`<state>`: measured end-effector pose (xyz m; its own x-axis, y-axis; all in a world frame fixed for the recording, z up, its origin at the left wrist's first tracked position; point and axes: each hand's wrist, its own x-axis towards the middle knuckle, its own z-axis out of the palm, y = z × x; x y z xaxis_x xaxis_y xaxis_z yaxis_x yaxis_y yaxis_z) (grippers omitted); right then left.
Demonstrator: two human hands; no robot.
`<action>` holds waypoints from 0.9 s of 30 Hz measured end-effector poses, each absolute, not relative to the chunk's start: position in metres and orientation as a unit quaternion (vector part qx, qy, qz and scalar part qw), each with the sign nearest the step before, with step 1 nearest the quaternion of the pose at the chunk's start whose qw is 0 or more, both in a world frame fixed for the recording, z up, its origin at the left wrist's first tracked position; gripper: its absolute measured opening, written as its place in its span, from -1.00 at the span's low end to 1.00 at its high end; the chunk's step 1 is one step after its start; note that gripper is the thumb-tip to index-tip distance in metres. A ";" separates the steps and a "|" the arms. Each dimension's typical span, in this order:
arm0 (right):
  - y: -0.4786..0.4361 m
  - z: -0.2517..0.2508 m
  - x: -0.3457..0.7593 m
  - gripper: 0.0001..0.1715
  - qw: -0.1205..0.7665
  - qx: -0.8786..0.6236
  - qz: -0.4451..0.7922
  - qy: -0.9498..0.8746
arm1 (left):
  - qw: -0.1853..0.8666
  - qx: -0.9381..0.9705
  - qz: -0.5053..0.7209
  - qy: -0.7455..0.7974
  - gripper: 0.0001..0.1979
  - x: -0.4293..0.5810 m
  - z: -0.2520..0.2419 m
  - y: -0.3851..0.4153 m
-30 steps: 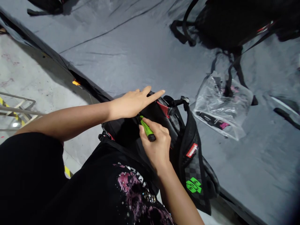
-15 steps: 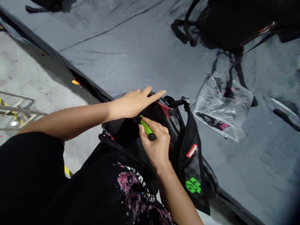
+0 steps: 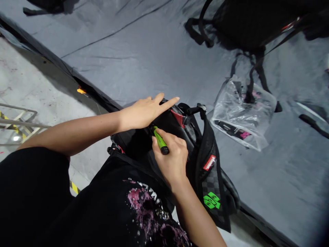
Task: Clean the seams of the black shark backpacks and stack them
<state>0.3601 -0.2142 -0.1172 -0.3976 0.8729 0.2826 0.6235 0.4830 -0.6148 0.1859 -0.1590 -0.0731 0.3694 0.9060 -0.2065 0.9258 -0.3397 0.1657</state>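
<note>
A black checkered backpack with a red label and a green logo lies at the near edge of a grey-covered table, against my body. My right hand is closed around a green marker with a black end, its tip pointing into the dark top of the bag. Flat on the bag's upper edge rests my left hand, fingers stretched out toward the right.
A clear plastic bag holding dark and pink items lies to the right of the backpack. Another black bag with loose straps sits at the far right. Concrete floor with a metal frame is on the left, below the table edge.
Almost nothing has moved. Both hands keep their places on the backpack, and the view has shifted slightly.
</note>
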 end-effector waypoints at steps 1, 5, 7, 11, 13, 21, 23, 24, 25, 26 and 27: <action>-0.215 -0.117 0.360 -0.73 0.298 -0.455 0.216 -0.811 | 0.128 0.817 -0.040 0.560 -0.10 0.186 -0.073 -0.159; -0.217 -0.115 0.358 -0.74 0.294 -0.457 0.197 -0.816 | 0.123 0.820 -0.040 0.558 -0.10 0.186 -0.073 -0.159; -0.217 -0.115 0.358 -0.74 0.292 -0.468 0.184 -0.813 | 0.120 0.822 -0.038 0.555 -0.09 0.186 -0.073 -0.159; -0.214 -0.116 0.358 -0.73 0.299 -0.443 0.244 -0.809 | 0.118 0.822 -0.040 0.556 -0.09 0.185 -0.074 -0.159; -0.213 -0.117 0.359 -0.73 0.296 -0.455 0.231 -0.807 | 0.118 0.822 -0.038 0.555 -0.09 0.185 -0.074 -0.159; -0.214 -0.116 0.358 -0.73 0.296 -0.455 0.219 -0.811 | 0.122 0.819 -0.045 0.558 -0.10 0.185 -0.073 -0.158; -0.214 -0.115 0.359 -0.74 0.298 -0.451 0.218 -0.812 | 0.120 0.821 -0.046 0.557 -0.10 0.185 -0.074 -0.158; -0.215 -0.115 0.360 -0.74 0.297 -0.449 0.221 -0.813 | 0.119 0.821 -0.045 0.556 -0.10 0.185 -0.074 -0.158; -0.215 -0.115 0.360 -0.74 0.295 -0.451 0.218 -0.813 | 0.117 0.822 -0.043 0.556 -0.11 0.184 -0.074 -0.158; -0.215 -0.115 0.360 -0.74 0.293 -0.457 0.211 -0.813 | 0.115 0.823 -0.042 0.555 -0.10 0.184 -0.074 -0.158; -0.216 -0.115 0.361 -0.74 0.291 -0.463 0.204 -0.812 | 0.113 0.824 -0.042 0.553 -0.10 0.184 -0.074 -0.159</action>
<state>0.3608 -0.2157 -0.1153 -0.4022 0.8703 0.2843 0.6324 0.4886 -0.6011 0.1840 -0.1586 -0.0738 0.3850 0.9023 -0.1941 0.9212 -0.3628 0.1410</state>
